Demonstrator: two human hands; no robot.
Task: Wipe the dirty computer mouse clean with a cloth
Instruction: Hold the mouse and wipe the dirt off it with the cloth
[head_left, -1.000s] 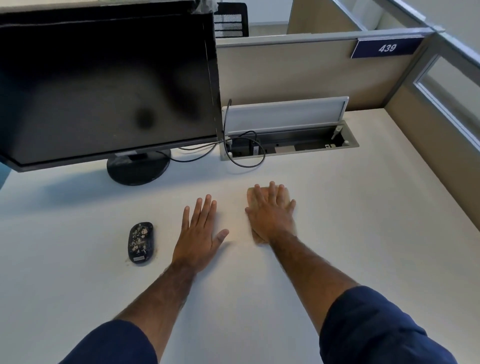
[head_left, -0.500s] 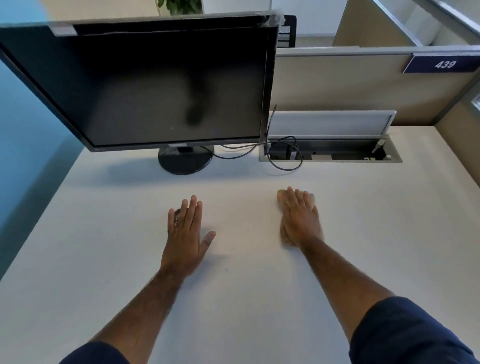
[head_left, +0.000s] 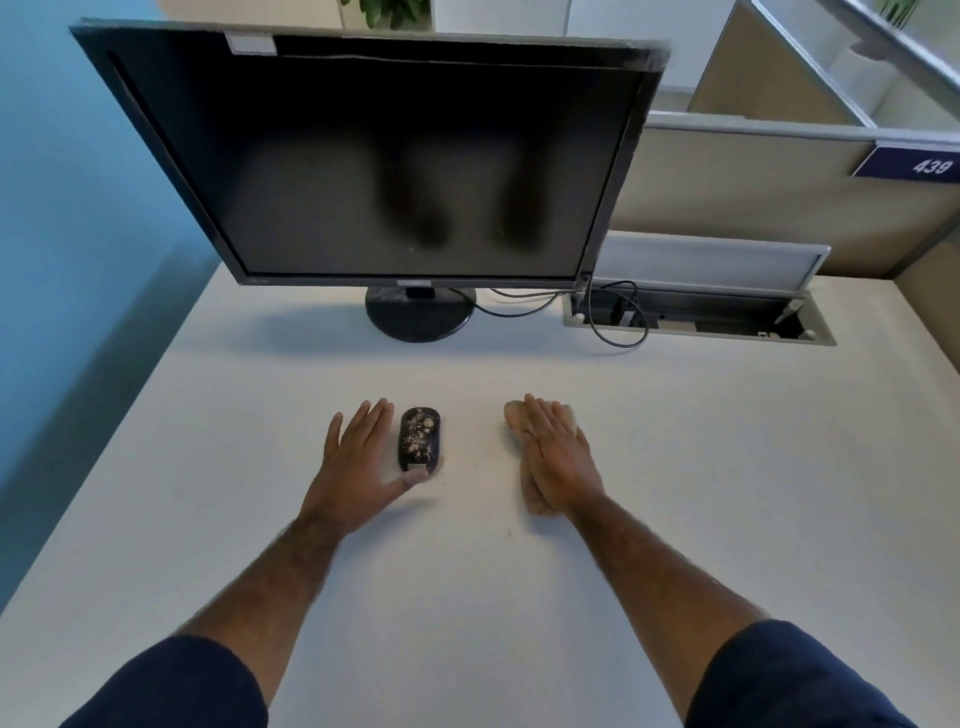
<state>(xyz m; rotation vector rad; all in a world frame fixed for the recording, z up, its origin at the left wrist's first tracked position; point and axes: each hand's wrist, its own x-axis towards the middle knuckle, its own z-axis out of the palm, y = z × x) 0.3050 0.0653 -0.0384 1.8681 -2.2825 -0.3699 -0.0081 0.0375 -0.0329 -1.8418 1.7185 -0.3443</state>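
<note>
A black computer mouse (head_left: 420, 439) speckled with pale dirt lies on the white desk (head_left: 727, 493), in the middle. My left hand (head_left: 358, 465) lies flat just left of it, fingers spread, thumb touching the mouse's near end. My right hand (head_left: 558, 460) rests flat on a tan cloth (head_left: 566, 415) to the right of the mouse. The cloth shows only at the fingertips and beside the wrist; the hand covers most of it.
A black monitor (head_left: 395, 161) on a round stand (head_left: 420, 314) rises behind the hands. At back right an open cable tray (head_left: 701, 317) is set into the desk, with cables (head_left: 618, 332) looping out. Beige partitions close the back and right; the desk's left edge drops off.
My left hand slid left across the mouse, covering it half a second ago, and now lies on its left side. My right hand stays on the cloth. The camera swung left.
</note>
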